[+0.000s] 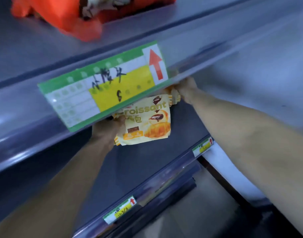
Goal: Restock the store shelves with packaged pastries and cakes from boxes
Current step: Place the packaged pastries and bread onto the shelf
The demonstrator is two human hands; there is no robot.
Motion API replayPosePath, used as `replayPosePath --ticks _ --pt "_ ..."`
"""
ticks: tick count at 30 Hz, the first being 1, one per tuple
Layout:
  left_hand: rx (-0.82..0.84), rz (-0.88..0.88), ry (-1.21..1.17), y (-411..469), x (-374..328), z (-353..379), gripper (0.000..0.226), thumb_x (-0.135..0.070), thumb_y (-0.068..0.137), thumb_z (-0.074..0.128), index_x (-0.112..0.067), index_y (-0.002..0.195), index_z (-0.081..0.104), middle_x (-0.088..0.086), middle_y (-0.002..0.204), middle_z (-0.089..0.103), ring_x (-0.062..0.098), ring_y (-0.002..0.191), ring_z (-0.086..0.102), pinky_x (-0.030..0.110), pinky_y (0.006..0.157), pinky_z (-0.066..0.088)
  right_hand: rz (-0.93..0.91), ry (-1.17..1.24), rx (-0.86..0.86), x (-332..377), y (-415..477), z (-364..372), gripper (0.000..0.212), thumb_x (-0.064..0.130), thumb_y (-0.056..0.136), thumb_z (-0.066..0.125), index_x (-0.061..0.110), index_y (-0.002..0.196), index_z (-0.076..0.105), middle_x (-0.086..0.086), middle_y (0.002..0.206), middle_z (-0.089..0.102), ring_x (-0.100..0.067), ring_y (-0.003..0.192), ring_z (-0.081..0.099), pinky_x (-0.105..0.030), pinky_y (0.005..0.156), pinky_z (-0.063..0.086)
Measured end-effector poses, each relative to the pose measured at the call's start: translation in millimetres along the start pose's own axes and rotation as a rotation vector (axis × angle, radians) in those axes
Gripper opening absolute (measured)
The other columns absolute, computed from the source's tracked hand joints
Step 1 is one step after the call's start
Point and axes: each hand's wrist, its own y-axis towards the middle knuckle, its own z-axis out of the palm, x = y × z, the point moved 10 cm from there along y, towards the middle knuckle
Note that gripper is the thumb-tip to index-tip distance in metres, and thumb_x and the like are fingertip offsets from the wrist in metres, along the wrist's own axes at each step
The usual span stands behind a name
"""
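Landmark: the big green/yellow price label on the upper shelf rail.

- The croissant pack is right under the label's lower edge, its top part hidden behind it, over the dark shelf deck. Can't tell if it touches the deck yet.
- The left hand, below the label's bottom edge, grips the pack's left side; its fingers are partly hidden.
- The right hand, just right of the label under the rail, pinches the pack's crimped end seal.
- The two-end grip likely keeps the soft bag flat and face-out while it goes in deep under the overhang. The print reads toward the camera, so the facing looks right.
- Containers: no stock box in frame.
- Above the label, orange packs sit on the upper shelf. Well below it, small price tags are on the next rail.
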Motion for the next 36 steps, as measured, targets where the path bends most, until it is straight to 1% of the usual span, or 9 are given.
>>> replayPosePath --ticks 3,5,10,13,15,18,22,28,36 --pt "0.057 -0.021 -0.048 12 15 22 0.025 -0.002 0.086 0.064 -0.014 0.107 0.062 0.006 0.108 0.065 0.022 0.096 0.062 0.039 0.092 0.051 0.075 0.144 0.093 14 -46 4 0.036 0.005 0.082 0.063 0.002 0.118 0.059 -0.009 0.093 0.061 -0.014 0.064 0.055 -0.022 0.049 0.046" --pt "0.065 -0.047 -0.070 16 22 35 0.027 -0.002 0.087 0.063 -0.016 0.110 0.061 0.003 0.104 0.064 0.021 0.093 0.062 0.035 0.086 0.051 0.100 0.230 0.106 11 -55 -2 0.010 -0.001 0.089 0.055 0.002 0.096 0.062 -0.008 0.076 0.055 -0.016 0.059 0.049 -0.024 0.049 0.038" --pt "0.040 -0.103 -0.142 25 29 65 0.015 -0.006 0.087 0.064 -0.017 0.095 0.058 0.003 0.097 0.064 0.021 0.088 0.063 0.035 0.083 0.053 0.121 0.313 0.094 6 -52 -25 0.010 0.014 0.093 0.058 0.006 0.087 0.059 -0.003 0.064 0.053 -0.010 0.048 0.053 -0.019 0.051 0.048" --pt "0.034 -0.123 -0.182 27 26 86 0.020 -0.006 0.088 0.064 -0.019 0.077 0.053 -0.003 0.081 0.061 0.015 0.075 0.060 0.027 0.074 0.050 0.085 0.211 0.052 9 -54 -41 0.020 0.027 0.095 0.054 0.010 0.105 0.059 -0.003 0.079 0.054 -0.014 0.068 0.048 -0.022 0.072 0.048" --pt "0.035 -0.102 -0.171 32 20 98 0.021 -0.010 0.088 0.065 -0.019 0.075 0.051 -0.004 0.079 0.060 0.016 0.077 0.060 0.026 0.069 0.050 0.069 0.181 0.010 7 -55 -48 0.017 0.029 0.095 0.054 0.013 0.091 0.058 -0.003 0.078 0.054 -0.014 0.068 0.045 -0.023 0.063 0.040" --pt "0.049 -0.097 -0.166 34 13 112 0.013 -0.013 0.087 0.065 -0.015 0.091 0.053 -0.003 0.082 0.059 0.014 0.074 0.058 0.021 0.060 0.049 0.037 0.124 -0.104 0 -59 -60 0.023 0.028 0.094 0.055 0.006 0.094 0.064 -0.003 0.086 0.059 -0.015 0.080 0.052 -0.022 0.065 0.041" --pt "0.187 -0.138 -0.088 35 20 117 0.028 -0.003 0.084 0.062 -0.010 0.112 0.060 0.001 0.104 0.065 0.018 0.094 0.059 0.027 0.077 0.048 -0.007 0.125 -0.232 -3 -73 -69 0.028 0.022 0.095 0.053 0.002 0.110 0.065 -0.002 0.094 0.059 -0.014 0.087 0.054 -0.022 0.068 0.043" --pt "0.150 -0.073 0.007 4 27 47 0.050 -0.008 0.088 0.059 -0.011 0.136 0.046 0.008 0.124 0.057 0.019 0.106 0.054 0.029 0.088 0.043 -0.126 0.075 -0.329 34 -121 -56 0.024 0.010 0.089 0.051 0.008 0.108 0.066 -0.001 0.096 0.062 -0.016 0.092 0.058 -0.029 0.088 0.048" --pt "0.147 -0.007 0.026 -87 61 -109 0.018 -0.002 0.090 0.056 -0.014 0.104 0.058 0.001 0.079 0.057 0.016 0.078 0.052 0.025 0.072 0.044 -0.331 -0.095 0.058 69 -279 85 0.021 0.002 0.091 0.052 0.002 0.107 0.065 -0.002 0.092 0.059 -0.013 0.085 0.053 -0.013 0.070 0.041"
